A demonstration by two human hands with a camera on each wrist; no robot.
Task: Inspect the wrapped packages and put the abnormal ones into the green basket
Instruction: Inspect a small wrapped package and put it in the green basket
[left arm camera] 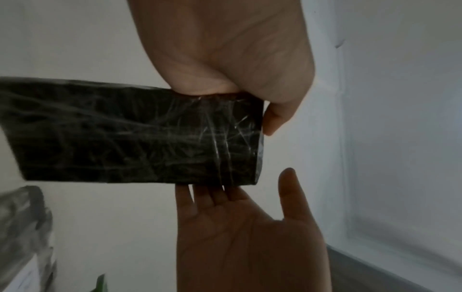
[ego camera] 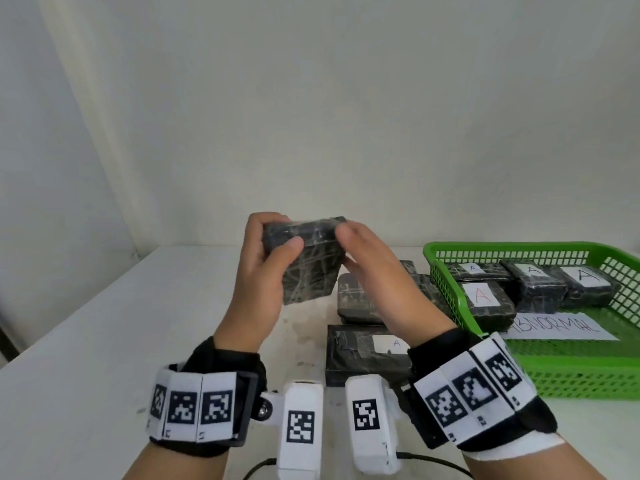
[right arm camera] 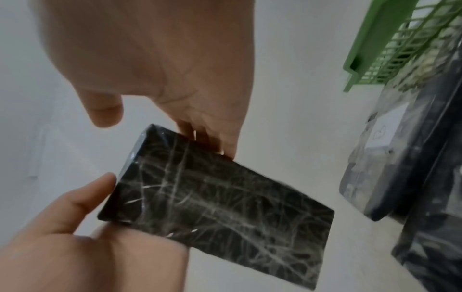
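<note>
We hold the wrapped package [ego camera: 306,261] raised over the bench [ego camera: 104,323], left hand [ego camera: 263,271] gripping its upper end, right hand [ego camera: 374,271] open-fingered against its far side. The green basket [ego camera: 450,296] lies rightward, nearer our right hand.

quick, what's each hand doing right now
Left hand: grips the wrapped package, thumb curled over its front.
Right hand: fingers straight, touching the package's other side; open.
</note>
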